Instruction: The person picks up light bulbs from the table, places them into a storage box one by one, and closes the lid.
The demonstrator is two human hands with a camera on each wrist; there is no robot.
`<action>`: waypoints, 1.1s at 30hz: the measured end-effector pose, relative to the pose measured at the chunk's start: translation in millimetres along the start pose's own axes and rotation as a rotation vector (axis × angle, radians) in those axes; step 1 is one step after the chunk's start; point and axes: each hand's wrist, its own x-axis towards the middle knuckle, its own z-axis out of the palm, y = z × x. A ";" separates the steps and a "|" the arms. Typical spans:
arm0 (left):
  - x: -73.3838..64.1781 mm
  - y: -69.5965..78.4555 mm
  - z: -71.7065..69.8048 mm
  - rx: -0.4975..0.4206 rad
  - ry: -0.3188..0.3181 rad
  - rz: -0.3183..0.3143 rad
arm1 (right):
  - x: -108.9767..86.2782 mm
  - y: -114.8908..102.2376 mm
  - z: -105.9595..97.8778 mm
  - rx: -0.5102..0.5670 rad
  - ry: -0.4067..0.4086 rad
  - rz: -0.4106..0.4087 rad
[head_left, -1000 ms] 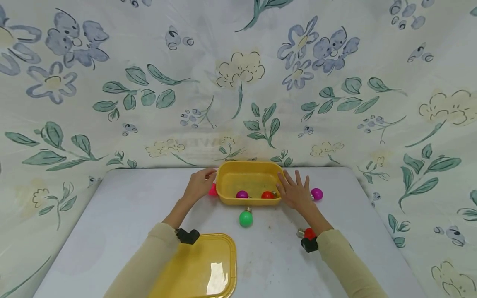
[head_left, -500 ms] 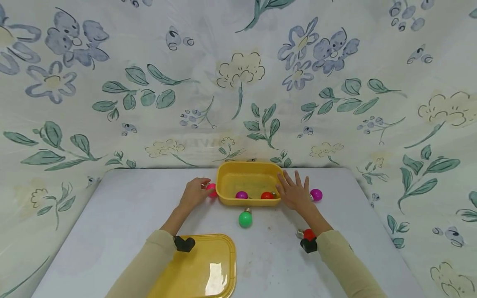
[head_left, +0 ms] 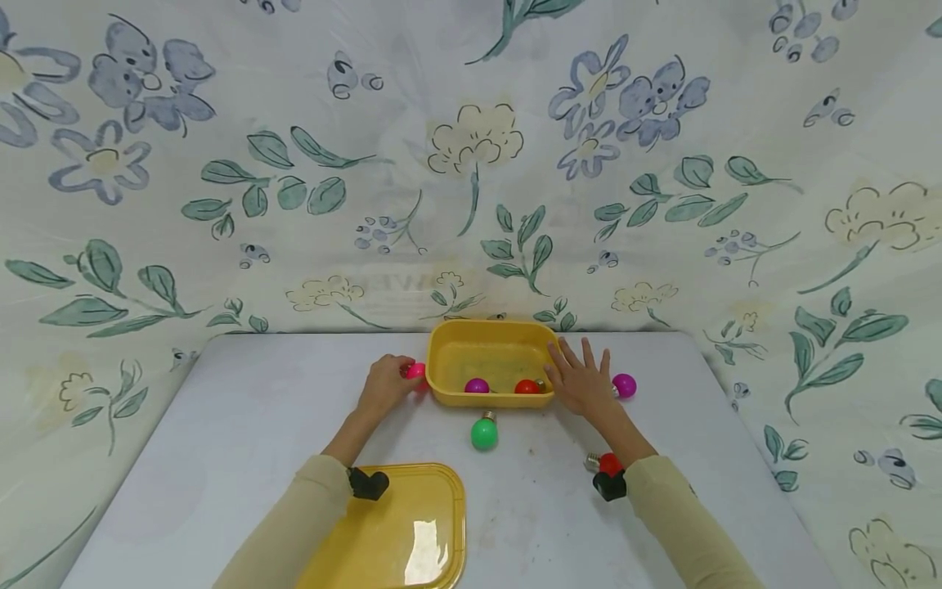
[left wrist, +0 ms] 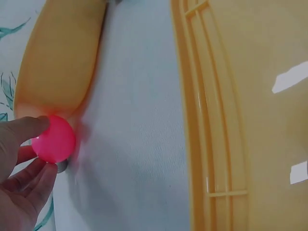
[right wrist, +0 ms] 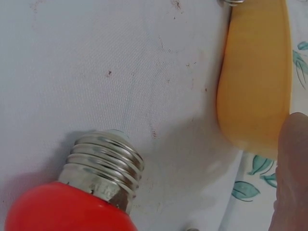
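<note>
Just left of the yellow container (head_left: 491,400), my left hand (head_left: 386,384) pinches a pink light bulb (left wrist: 55,139) between thumb and fingers. Part of the bulb's metal base shows under the fingertips in the left wrist view. My right hand (head_left: 581,380) is spread with straight fingers against the container's right end. Its thumb (right wrist: 293,163) lies at the rim in the right wrist view. Inside the container are a purple bulb (head_left: 477,385) and a red bulb (head_left: 527,386).
A green bulb (head_left: 484,433) lies in front of the container. A magenta bulb (head_left: 625,385) lies beyond my right hand, and another red bulb (right wrist: 67,209) near my right wrist. A yellow tray (head_left: 390,523) sits under my left forearm. Floral cloth (head_left: 471,180) hangs behind the table.
My left hand has drawn back from the container's left rim and lowered to the pink bulb, which its fingers now pinch. The right hand stays in place.
</note>
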 end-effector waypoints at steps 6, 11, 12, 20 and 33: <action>0.2 0.9 -4.1 -0.028 0.049 0.041 | -0.5 0.2 -0.3 -0.005 -0.001 0.006; 1.5 7.1 -13.7 -0.079 0.125 0.051 | -0.5 -0.1 -0.8 -0.009 0.000 0.002; 1.7 8.8 -15.6 -0.080 0.138 0.053 | -0.4 -0.1 -0.8 -0.007 -0.001 0.000; 3.3 31.4 -24.9 -0.113 0.186 0.079 | 0.6 -0.5 -0.4 -0.004 -0.009 0.004; 8.1 67.5 9.6 -0.212 0.103 0.154 | -0.3 -1.3 -1.2 0.010 -0.004 0.007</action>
